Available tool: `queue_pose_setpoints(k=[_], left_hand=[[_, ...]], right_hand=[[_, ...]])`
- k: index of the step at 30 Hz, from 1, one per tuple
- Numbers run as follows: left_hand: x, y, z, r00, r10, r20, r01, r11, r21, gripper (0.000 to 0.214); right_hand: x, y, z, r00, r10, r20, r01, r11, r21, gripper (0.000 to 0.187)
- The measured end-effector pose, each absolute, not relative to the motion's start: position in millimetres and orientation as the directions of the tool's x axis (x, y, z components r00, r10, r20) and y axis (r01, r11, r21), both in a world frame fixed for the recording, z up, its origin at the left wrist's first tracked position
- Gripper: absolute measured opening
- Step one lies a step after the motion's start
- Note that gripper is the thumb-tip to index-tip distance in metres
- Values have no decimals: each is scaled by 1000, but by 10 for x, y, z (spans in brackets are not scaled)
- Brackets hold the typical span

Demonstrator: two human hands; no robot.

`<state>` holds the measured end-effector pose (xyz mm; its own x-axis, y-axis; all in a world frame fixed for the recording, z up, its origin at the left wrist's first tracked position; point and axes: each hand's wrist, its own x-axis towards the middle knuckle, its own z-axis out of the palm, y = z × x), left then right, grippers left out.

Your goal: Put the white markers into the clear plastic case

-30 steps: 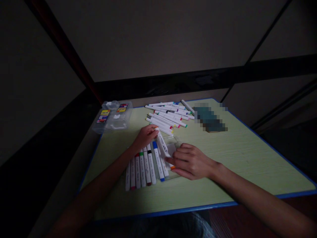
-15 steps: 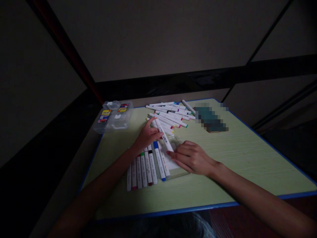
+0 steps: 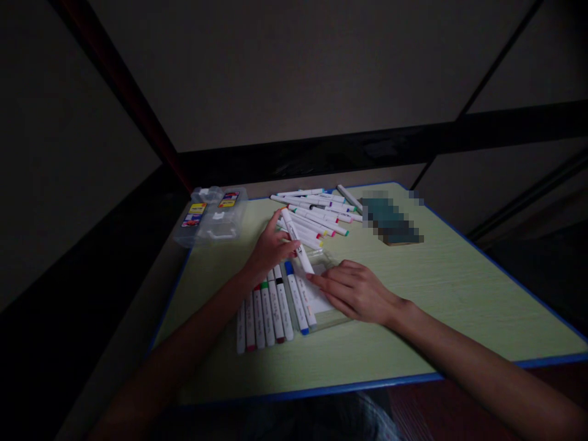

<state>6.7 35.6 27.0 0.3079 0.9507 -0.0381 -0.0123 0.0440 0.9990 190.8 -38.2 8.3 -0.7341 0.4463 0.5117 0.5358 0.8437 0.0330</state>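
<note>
My left hand [image 3: 271,248] grips a white marker [image 3: 296,241], tilted with its far end raised toward the loose pile. Flat on a clear plastic tray [image 3: 328,315] lies my right hand [image 3: 356,291], fingers stretched out, their tips touching the held marker's near end. A row of white markers with coloured caps [image 3: 271,309] lies side by side just left of the right hand, partly in the tray. A loose pile of markers [image 3: 316,211] sits farther back on the table.
The pale green table has a blue edge [image 3: 349,386]. A clear plastic case with coloured stickers [image 3: 211,215] stands at the back left corner. A dark teal block [image 3: 390,219] lies at the back right. Dark walls and beams surround the table.
My left hand has lifted the marker off the row and swung its far end up and back. My right hand slid slightly back onto the tray.
</note>
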Motion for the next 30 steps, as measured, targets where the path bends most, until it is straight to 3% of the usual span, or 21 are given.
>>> queue_pose_setpoints(k=[9,16,30], left_hand=[[-87,560,245,99,993,-69,-89,78,993,57],[-143,637,168,18,998,-53,-51,54,997,29],[-263,771,-1,18,996,-91,-67,92,994,59]], right_hand=[[1898,-386,74,-741,461,488,539,842,22,32],[1907,-382,46,-742,475,473,540,842,1,31],[1896,-388,67,-740,458,492,526,850,0,30]])
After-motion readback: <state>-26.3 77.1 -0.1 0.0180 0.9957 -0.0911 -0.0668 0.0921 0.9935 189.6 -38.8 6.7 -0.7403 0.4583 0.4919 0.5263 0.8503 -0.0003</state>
